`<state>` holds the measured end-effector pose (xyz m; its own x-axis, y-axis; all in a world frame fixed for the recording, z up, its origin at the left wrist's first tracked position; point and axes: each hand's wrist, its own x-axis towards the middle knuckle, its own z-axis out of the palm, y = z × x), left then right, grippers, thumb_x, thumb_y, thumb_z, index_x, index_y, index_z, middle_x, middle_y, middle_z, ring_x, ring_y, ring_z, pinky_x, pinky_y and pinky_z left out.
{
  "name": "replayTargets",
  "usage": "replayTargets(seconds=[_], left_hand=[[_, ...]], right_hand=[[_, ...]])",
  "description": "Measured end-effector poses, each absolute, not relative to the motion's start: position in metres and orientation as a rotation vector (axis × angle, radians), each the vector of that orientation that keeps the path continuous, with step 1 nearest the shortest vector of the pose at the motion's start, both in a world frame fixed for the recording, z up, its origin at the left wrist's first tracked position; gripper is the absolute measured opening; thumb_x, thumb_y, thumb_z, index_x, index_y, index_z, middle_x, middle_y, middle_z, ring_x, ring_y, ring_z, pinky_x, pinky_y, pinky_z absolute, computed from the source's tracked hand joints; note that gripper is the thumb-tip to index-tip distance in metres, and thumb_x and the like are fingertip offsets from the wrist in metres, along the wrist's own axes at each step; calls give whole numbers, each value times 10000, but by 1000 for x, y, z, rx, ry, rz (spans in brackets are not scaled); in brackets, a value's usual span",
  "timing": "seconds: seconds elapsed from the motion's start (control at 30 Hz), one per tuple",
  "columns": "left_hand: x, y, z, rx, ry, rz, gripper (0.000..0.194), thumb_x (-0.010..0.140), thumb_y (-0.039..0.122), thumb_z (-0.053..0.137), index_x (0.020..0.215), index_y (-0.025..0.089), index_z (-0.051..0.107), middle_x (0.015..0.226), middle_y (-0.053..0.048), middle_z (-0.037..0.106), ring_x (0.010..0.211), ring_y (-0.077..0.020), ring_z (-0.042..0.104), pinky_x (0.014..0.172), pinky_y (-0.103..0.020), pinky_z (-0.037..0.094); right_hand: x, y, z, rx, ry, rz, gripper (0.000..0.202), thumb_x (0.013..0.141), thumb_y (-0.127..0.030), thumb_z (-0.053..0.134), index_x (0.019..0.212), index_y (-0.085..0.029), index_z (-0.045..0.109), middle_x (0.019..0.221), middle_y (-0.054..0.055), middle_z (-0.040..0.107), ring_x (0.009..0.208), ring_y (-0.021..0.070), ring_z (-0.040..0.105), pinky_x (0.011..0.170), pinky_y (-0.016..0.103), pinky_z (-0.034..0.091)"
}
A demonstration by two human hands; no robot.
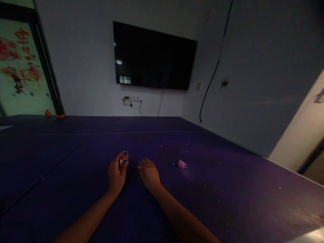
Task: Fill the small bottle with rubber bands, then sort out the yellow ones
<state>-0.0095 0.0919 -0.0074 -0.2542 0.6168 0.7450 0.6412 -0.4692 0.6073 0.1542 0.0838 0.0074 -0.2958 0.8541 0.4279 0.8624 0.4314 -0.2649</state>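
Observation:
Between the thumb and fingers of my left hand [116,175] is a small, shiny, multicoloured object [124,157] with red, white and dark patches; its kind is unclear in the dim light. My right hand [149,172] rests low over the purple surface beside it, fingers curled down. A bit of something small and dark [139,179] shows at the thumb side of that hand; the rest is hidden under the fingers. To the right, apart from both hands, lies a small pink cup-like piece [181,164] with a loop.
The broad purple surface [96,209] carries scattered white specks. A black television [154,55] hangs on the far wall above sockets [136,99] with cables. A black cable [211,79] runs down the right wall. Orange items [60,116] lie by the door frame at left.

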Motion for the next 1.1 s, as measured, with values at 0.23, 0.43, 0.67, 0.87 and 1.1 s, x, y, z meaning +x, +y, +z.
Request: replayTargets(seconds=[0.23,0.43,0.67,0.87,1.1], left_hand=[[-6,87,-5,-2010,-1518,-1787,437,880,458,499,1219,183,532,1109,-132,639,1006,-286,609,876,-464,472],[-6,85,-5,-2059,-1492,-1753,407,888,414,499,1222,183,529,1105,-132,641,1004,-283,610,862,-467,479],[-6,86,-6,-2081,-1457,-1750,404,887,404,506,1226,187,521,1118,-127,639,1016,-281,608,866,-458,479],[-5,85,-5,-2106,-1444,-1722,404,884,385,511,1236,186,517,1103,-123,646,997,-277,616,853,-455,485],[-6,86,-9,-2163,-1423,-1682,395,886,366,515,1245,202,509,1127,-122,639,1016,-278,610,865,-463,478]], right_hand=[[162,91,-7,-1520,-1952,289,566,987,-407,201,1318,-59,501,1345,201,504,1306,269,407,1082,437,284],[157,90,-13,-1187,-2367,262,657,825,-540,567,1344,-147,479,1390,185,458,1318,321,374,1072,466,285],[154,106,-7,-1035,-2455,168,244,873,-282,571,1070,-161,650,1158,119,612,1108,221,535,943,337,402],[150,114,-3,-1122,-2457,133,133,862,-201,567,956,-155,649,986,85,639,957,193,576,848,304,427],[144,122,-2,-1269,-2346,206,144,846,-244,554,868,-176,679,901,89,694,855,213,642,751,292,445]])
